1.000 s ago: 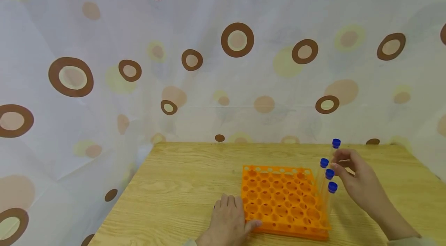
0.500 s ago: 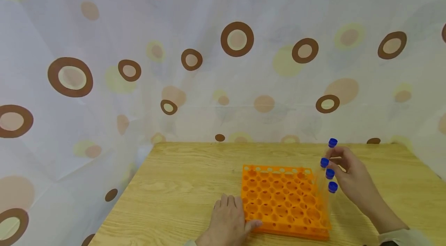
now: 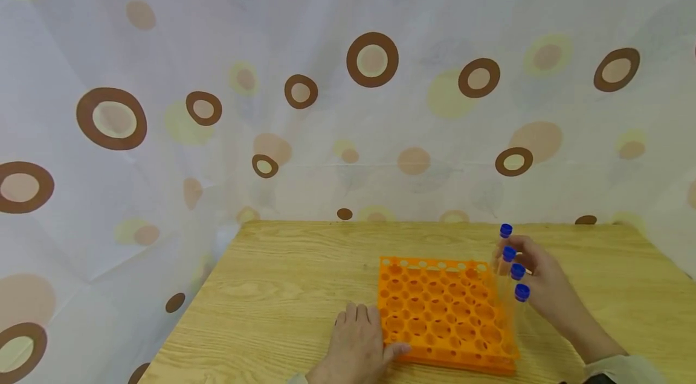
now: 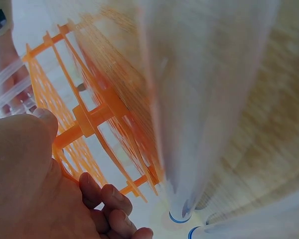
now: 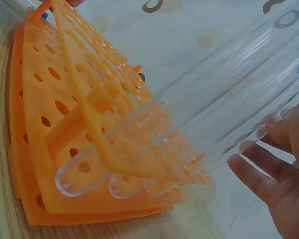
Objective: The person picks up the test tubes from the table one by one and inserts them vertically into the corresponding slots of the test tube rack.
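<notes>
R hand (image 3: pixel 544 287) grip pinching tube (image 3: pixel 504 251) at rack (image 3: pixel 443 311) right edge — L hand (image 3: pixel 356 345) flat, relaxed

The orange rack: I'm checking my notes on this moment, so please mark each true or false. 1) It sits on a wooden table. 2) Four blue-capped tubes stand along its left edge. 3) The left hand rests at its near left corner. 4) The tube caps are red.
1) True: the orange rack sits on the wooden table.
2) False: the blue-capped tubes stand along its right edge, by the right hand.
3) True: the left hand rests there.
4) False: they are blue.
</notes>
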Tool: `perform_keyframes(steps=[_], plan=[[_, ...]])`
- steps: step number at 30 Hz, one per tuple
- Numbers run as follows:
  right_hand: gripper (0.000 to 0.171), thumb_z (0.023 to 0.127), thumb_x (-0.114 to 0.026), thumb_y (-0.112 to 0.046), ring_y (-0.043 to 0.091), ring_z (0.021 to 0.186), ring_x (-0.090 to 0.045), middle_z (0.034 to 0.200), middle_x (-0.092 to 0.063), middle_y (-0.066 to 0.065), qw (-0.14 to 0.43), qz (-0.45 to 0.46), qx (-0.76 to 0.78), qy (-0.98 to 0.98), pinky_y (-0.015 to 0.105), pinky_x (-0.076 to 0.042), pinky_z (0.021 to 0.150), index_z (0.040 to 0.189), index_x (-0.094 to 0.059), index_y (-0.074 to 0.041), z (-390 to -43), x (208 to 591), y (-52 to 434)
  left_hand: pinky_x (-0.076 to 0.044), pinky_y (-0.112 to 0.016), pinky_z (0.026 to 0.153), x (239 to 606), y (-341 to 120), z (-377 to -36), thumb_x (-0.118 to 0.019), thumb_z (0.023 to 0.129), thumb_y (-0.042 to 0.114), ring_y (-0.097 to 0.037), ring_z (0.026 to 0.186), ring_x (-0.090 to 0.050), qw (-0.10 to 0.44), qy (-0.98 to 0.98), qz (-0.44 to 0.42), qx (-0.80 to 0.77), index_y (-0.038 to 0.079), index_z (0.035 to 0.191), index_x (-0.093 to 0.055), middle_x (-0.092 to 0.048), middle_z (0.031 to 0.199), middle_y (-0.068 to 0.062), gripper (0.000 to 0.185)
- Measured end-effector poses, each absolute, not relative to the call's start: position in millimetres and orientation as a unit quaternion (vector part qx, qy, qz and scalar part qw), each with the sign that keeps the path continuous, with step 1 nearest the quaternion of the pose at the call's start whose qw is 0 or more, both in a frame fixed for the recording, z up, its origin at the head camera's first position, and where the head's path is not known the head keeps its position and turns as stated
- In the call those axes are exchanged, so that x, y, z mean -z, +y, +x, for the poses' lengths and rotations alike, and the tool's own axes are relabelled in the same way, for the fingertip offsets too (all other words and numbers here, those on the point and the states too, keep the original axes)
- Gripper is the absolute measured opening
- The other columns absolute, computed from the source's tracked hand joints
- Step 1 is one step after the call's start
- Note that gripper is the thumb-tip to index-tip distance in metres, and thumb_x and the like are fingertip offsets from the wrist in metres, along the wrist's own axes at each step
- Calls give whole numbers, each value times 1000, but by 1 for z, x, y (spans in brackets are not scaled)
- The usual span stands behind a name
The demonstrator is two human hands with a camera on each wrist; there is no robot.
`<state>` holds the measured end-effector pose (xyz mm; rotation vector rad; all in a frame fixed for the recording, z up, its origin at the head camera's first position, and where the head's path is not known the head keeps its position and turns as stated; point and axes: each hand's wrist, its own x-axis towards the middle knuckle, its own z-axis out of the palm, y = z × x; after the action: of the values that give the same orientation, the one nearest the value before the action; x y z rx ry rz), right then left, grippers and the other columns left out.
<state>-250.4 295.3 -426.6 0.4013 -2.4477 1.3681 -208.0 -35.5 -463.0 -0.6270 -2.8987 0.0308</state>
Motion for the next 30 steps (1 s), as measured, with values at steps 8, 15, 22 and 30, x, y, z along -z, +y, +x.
perform_keyframes(steps=[8,15,22,30], plan=[[24,104,-50,-11,-4,95,-56,107,-57,-8,162,171,-475,-848,27,-40,57,126,-49,-3,-249,434,293,-29,-28,62,463,-35,-208,-25,88,80,-18,66,-32,104,-971,-214,-17,11,84,-45,-41,72,-1,72],[20,103,-52,-11,-2,88,-57,103,-57,-7,165,162,-461,-857,25,-46,60,121,-52,-3,-252,435,295,-28,-27,62,463,-35,-207,-27,88,80,-17,65,-30,124,-969,-213,-17,11,83,-45,-41,70,-1,71],[24,103,-52,-12,-4,88,-56,105,-58,-5,147,144,-460,-864,25,-48,62,124,-51,-1,-254,438,296,-29,-27,61,466,-35,-208,-28,88,80,-17,65,-32,136,-967,-215,-22,11,81,-45,-42,70,-1,71],[21,101,-47,-1,9,98,-61,111,-58,16,100,103,-437,-888,25,-48,66,122,-49,3,-250,443,301,-31,-28,62,466,-36,-208,-28,88,80,-18,66,-36,126,-968,-216,-23,10,82,-45,-45,71,-3,72]])
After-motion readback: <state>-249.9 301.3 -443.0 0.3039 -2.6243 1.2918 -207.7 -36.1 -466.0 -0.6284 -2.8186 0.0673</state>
